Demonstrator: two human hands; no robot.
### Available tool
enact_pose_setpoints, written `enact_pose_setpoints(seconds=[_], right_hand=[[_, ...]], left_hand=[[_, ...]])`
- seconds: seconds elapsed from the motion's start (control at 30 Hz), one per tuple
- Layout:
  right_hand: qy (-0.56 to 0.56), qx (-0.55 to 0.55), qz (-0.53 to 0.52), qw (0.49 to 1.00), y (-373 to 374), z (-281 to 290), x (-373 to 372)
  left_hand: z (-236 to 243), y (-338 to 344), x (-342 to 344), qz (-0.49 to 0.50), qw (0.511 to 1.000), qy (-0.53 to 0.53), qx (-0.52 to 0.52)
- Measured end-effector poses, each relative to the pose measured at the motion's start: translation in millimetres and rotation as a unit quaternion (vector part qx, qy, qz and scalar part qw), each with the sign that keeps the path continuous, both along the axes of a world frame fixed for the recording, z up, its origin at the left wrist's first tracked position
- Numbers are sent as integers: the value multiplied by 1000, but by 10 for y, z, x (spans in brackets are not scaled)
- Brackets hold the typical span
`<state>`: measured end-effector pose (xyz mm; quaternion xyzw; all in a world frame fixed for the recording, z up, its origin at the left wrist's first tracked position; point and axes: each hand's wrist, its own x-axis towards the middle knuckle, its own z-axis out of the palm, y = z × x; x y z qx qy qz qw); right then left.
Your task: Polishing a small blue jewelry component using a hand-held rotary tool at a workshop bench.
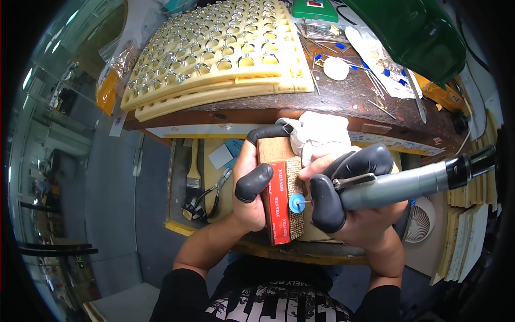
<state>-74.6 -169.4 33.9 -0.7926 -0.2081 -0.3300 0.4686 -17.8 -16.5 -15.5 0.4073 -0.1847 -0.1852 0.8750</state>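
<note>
My left hand (251, 180), with black finger cots on thumb and forefinger, grips a wooden block (274, 155) faced with a red label strip and a coarse tan abrasive pad (294, 185). My right hand (348, 188), also in black finger covers, holds a grey rotary handpiece (399, 185) like a pen. Its small blue wheel (295, 204) rests against the abrasive pad. White cloth (316, 137) is bunched behind the block, over a wooden bench peg.
A cream foam tray (220, 94) filled with several metal rings lies on the dark workbench (343, 99). Loose tool bits and a white round piece (336, 68) sit at the right. A brush (193, 172) and pliers (214, 193) lie in the drawer (177, 228) below. A green shape (413, 32) overhangs top right.
</note>
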Motion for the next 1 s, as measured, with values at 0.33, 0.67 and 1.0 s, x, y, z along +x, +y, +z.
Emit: enact_pose_setpoints(seconds=[0.33,0.67,1.0], right_hand=[[-16,-2,2,1000,-19,-20,23],[9,20,-13,1000,10,-20,3],[4,10,4,1000,6,8,6]], left_hand=[[14,-14,-1,-1,1000,16,1],[1,-12,13,11,1000,1,13],[1,-8,5,10,1000,4,19]])
